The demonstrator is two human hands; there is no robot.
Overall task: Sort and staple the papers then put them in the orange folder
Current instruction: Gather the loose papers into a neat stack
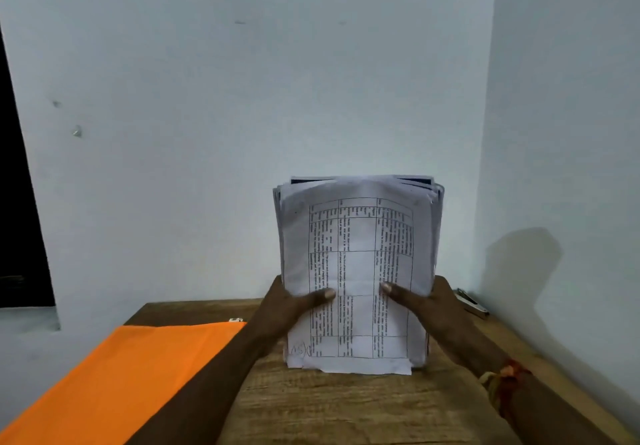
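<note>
Alignment of the sheets is, in my judgement, the step in hand. The thick stack of white printed papers [356, 264] stands upright on its lower edge in the middle of the brown wooden table [329, 410], in front of the pale blue wall [242, 98]. The left hand [289, 308] grips the left side of the stack and the right hand [431, 306] grips the right side. Each thumb lies flat on the front sheet, which shows a printed grid turned sideways. The other fingers are hidden behind the papers. The lower edge is not even: some sheets stick out below the others. At the top the sheets fan and curl a little.

To do this step well, I think the grip should loosen slightly so the sheets can slide down. Then the stack can be tapped on the table until the bottom edge is flat, and turned and tapped on a long side also. A tight squeeze would lock the uneven sheets in place. The thumbs sit low, so the tall top may bend; a hold nearer the middle would help.

The flat orange paper folder [138, 368] lies on the left part of the table, beside the left forearm and apart from the stack. The small silver metal stapler [472, 301], as it seems to be, lies at the far right, beside the wall and just behind the right hand.
</note>
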